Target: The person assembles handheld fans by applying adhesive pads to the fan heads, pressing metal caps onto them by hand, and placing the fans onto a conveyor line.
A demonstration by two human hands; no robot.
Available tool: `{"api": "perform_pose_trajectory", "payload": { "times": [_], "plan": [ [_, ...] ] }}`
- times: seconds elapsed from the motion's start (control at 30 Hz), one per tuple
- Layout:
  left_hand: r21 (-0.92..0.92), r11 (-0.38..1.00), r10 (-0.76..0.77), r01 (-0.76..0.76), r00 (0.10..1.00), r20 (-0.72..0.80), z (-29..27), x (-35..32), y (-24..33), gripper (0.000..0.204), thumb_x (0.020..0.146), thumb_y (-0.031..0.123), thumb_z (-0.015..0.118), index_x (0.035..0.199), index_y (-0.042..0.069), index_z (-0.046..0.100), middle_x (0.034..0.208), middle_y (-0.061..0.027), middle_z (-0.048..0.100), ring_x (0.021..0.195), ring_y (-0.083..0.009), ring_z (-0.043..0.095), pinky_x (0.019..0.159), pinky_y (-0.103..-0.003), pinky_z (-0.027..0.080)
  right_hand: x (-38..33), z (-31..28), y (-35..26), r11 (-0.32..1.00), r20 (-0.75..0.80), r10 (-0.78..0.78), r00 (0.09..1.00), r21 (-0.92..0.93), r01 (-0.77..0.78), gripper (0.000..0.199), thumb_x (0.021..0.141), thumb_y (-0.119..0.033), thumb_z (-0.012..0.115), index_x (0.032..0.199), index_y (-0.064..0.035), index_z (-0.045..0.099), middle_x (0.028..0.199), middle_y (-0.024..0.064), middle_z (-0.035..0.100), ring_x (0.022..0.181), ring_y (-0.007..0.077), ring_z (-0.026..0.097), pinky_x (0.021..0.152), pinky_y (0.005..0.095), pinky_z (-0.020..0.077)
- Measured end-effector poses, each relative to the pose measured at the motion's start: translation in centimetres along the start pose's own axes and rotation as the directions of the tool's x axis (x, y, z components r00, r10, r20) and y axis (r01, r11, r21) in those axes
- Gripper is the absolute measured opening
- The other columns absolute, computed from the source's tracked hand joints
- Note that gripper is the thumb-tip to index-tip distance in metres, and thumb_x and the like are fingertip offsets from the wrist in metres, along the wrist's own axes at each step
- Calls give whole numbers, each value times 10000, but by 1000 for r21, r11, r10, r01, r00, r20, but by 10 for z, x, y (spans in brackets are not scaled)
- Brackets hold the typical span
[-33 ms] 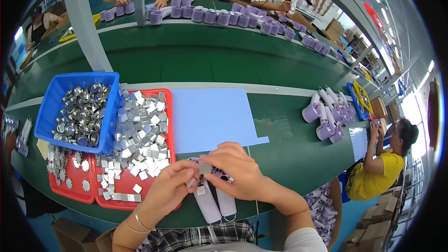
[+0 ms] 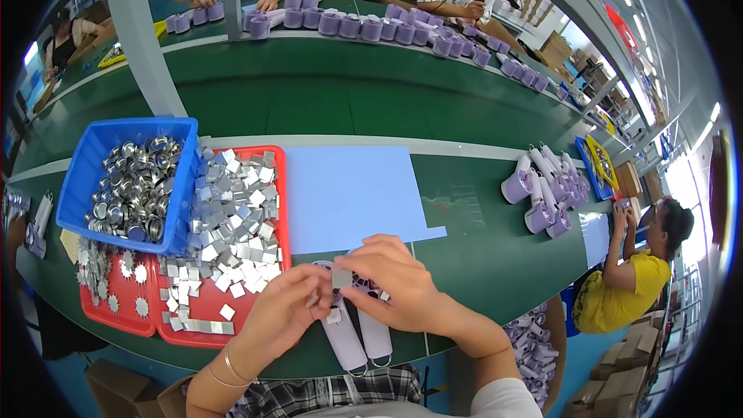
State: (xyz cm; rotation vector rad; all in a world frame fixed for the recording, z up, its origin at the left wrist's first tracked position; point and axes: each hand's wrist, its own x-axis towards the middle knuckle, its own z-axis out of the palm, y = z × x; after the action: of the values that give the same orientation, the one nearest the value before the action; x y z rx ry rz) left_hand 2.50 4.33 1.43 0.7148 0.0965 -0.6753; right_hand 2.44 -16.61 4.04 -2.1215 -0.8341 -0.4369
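Observation:
My right hand (image 2: pixel 398 282) pinches a small square silver metal plate (image 2: pixel 341 279) between thumb and fingers. Close to its left, my left hand (image 2: pixel 288 303) has its thumb and fingers curled together; what they hold, if anything, is too small to make out. Under both hands, two lilac long-handled parts (image 2: pixel 345 342) lie side by side on the green table, wire loops toward me. Their round heads are partly covered by my fingers. A red tray (image 2: pixel 255 308) heaped with loose square silver plates (image 2: pixel 236 220) stands beside my left hand.
A blue bin (image 2: pixel 73 205) of round metal caps sits at the left, behind toothed metal discs (image 2: pixel 114 304). A pale blue sheet (image 2: pixel 352 193) lies ahead. Lilac parts (image 2: pixel 542 190) are stacked at right. A co-worker in yellow (image 2: pixel 627 282) sits at far right.
The fingers of my left hand have shifted slightly. My right hand stays almost in place with the square plate.

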Motion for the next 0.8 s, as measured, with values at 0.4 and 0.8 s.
{"api": "perform_pose_trajectory", "payload": {
  "times": [0.4,0.8],
  "plan": [
    [488,845,236,-219,971,28,19,1,0,86,972,90,676,952,6,675,798,52,599,686,13,470,555,-180,344,9,-13,-13,886,86,-161,983,-425,182,320,725,-119,834,1013,-64,705,1061,51,684,1019,258,648,1007,531,391],
    [540,801,269,-256,962,58,5,4,-5,41,935,-3,681,968,-23,669,866,17,557,724,-19,499,610,-201,402,9,-8,-5,911,70,-83,994,-400,104,318,661,-110,842,955,-76,725,999,41,683,1017,279,644,1039,533,377]
  ]
}}
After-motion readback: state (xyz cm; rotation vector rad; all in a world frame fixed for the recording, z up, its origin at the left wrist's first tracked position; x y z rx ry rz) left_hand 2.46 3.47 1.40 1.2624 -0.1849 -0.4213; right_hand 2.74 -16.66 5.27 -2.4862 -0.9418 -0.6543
